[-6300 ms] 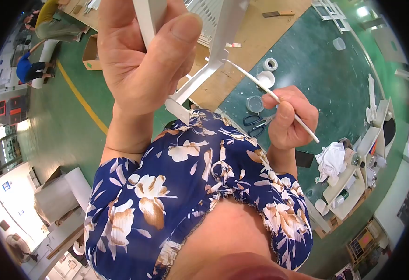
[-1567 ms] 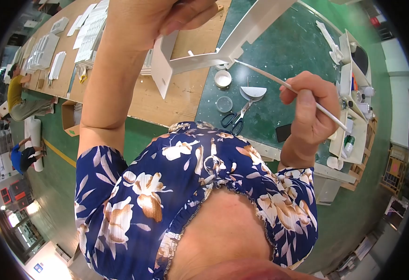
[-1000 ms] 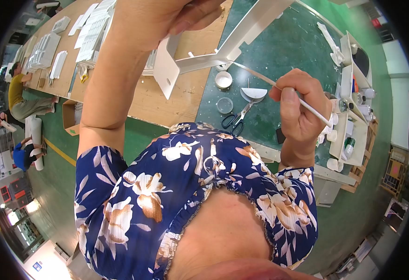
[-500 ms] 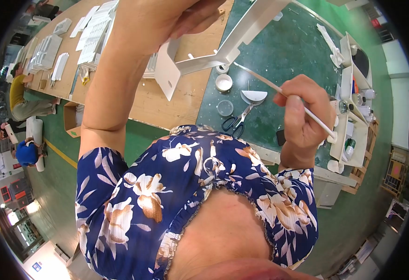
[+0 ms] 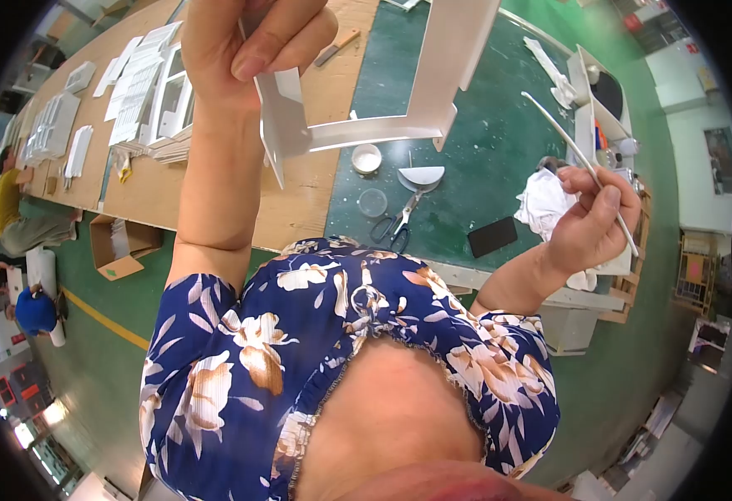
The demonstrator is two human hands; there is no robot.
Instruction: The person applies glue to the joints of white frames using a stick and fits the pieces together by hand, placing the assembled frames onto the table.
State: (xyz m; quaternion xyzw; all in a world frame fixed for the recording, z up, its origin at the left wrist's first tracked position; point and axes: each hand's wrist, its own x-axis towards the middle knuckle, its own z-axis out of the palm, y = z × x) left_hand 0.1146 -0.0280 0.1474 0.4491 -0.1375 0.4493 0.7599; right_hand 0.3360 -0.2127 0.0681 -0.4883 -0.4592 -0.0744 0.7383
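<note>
My left hand [image 5: 257,46] is closed on a white angled frame piece [image 5: 433,79], raised above the table at the top of the view. Off to the right, my right hand [image 5: 595,213] pinches a thin white stick [image 5: 568,138], which slants up and left, apart from the frame piece. Just behind that hand lies a crumpled white cloth [image 5: 541,204]. Below the frame piece stand a small cup of white stuff [image 5: 367,159] and a clear round lid or dish [image 5: 372,202]. Black-handled scissors [image 5: 401,225] lie beside them, partly under a white half-round piece [image 5: 421,176].
A black phone [image 5: 492,237] rests near the front edge of the green tabletop [image 5: 466,184]. Stacked white parts [image 5: 144,92] cover the brown board at left. White bins [image 5: 587,75] line the right side. Floor: open carton [image 5: 119,250]. People are at far left.
My right hand has moved right with the stick, away from the frame piece. In my left hand the frame piece has turned. The cloth and phone now show more fully.
</note>
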